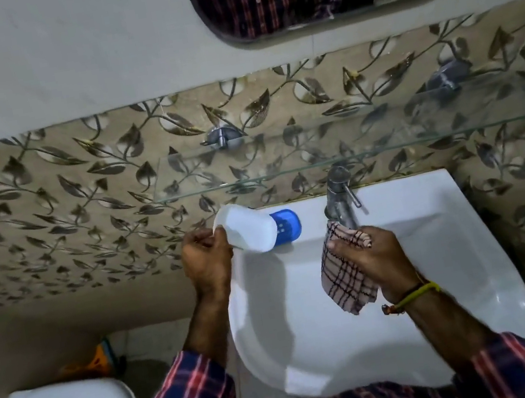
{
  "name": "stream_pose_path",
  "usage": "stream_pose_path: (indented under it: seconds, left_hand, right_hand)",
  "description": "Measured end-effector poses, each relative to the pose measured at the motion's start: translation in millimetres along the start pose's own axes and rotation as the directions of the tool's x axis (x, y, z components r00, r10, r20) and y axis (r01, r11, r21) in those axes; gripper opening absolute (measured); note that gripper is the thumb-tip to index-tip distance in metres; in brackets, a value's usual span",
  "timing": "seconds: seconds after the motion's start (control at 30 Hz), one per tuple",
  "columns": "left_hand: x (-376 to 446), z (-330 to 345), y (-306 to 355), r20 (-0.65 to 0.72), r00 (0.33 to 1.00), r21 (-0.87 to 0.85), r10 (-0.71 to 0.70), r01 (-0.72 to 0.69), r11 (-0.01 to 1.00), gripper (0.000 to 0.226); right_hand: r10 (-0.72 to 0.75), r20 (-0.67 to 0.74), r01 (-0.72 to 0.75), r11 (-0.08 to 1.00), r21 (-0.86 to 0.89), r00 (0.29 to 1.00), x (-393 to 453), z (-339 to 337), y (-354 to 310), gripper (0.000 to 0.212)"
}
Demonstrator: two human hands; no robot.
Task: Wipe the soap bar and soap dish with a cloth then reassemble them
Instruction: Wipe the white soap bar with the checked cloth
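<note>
Bathroom: white ceramic washbasin against leaf-patterned tile wall, glass shelf and steel tap above. Left hand pinches white plastic soap dish shell, tilted over far-left rim; blue slotted tray just beside. Right hand grips checked cloth over bowl.

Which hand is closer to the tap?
The right hand, holding the checked cloth, sits just below the tap. The left hand grips the white soap dish, farther left.
</note>
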State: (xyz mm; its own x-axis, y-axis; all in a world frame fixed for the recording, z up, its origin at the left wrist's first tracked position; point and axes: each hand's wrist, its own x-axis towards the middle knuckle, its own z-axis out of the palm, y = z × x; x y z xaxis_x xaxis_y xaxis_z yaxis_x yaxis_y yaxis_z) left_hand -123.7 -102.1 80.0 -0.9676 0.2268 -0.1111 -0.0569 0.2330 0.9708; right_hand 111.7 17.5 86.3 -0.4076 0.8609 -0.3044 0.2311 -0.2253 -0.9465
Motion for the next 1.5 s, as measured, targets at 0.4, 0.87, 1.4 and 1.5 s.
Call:
stream_pose_path:
  seconds: [0.4,0.87,1.4,1.5]
  left_hand:
    - [-132,-15,-53,0.414,0.819,-0.060,-0.397,0.459,0.886,0.037]
    - [-128,-3,-45,0.500,0.670,-0.165,-0.548,0.695,0.700,0.100]
    - [-141,-8,-26,0.765,0.572,-0.197,-0.296,0.645,0.738,0.053]
    - [-151,-1,-21,0.757,0.623,-0.203,-0.199,0.513,0.834,0.068]
  right_hand:
    - [-0.087,0.331,0.159,0.968,-0.197,0.940,-51,-1,9,0.021]
    - [-0.044,0.251,0.089,0.981,-0.172,0.967,-57,4,-2,0.015]
    - [-0.058,0.287,0.111,0.979,-0.174,0.956,-81,9,-37,0.013]
    - [-0.092,0.130,0.108,0.987,-0.120,0.987,-88,19,-36,0.009]
